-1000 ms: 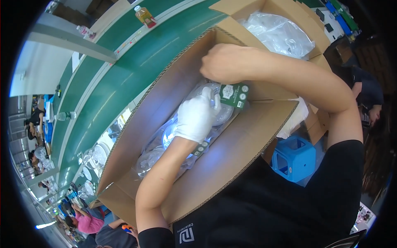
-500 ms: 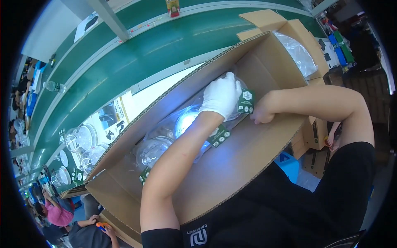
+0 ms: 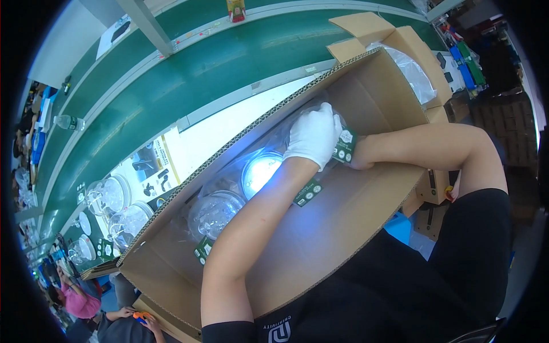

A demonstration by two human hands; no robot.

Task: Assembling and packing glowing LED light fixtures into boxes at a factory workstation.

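Observation:
An open cardboard box point(image 3: 297, 246) lies in front of me with both my hands inside it. My left hand point(image 3: 313, 137), in a white glove, is closed on a clear plastic bag at the far right end of the row. A green card point(image 3: 345, 146) hangs at that bag, beside the glove. My bare right hand point(image 3: 361, 157) is at the card's right edge, its fingers hidden behind the card. Left of my glove, a round lamp point(image 3: 260, 173) glows white-blue. A clear domed item point(image 3: 214, 214) in plastic sits at the left, with another green card point(image 3: 203, 250) below it.
Beyond the box runs a green conveyor belt point(image 3: 229, 63). Several clear domed items point(image 3: 108, 194) stand on the white bench to the left. Another open carton point(image 3: 420, 46) with plastic film adjoins the far right. A co-worker in pink point(image 3: 80, 300) is at the lower left.
My left hand has shifted slightly right with the bag. My right hand has gone in behind the green card, which now tilts more and covers its fingers.

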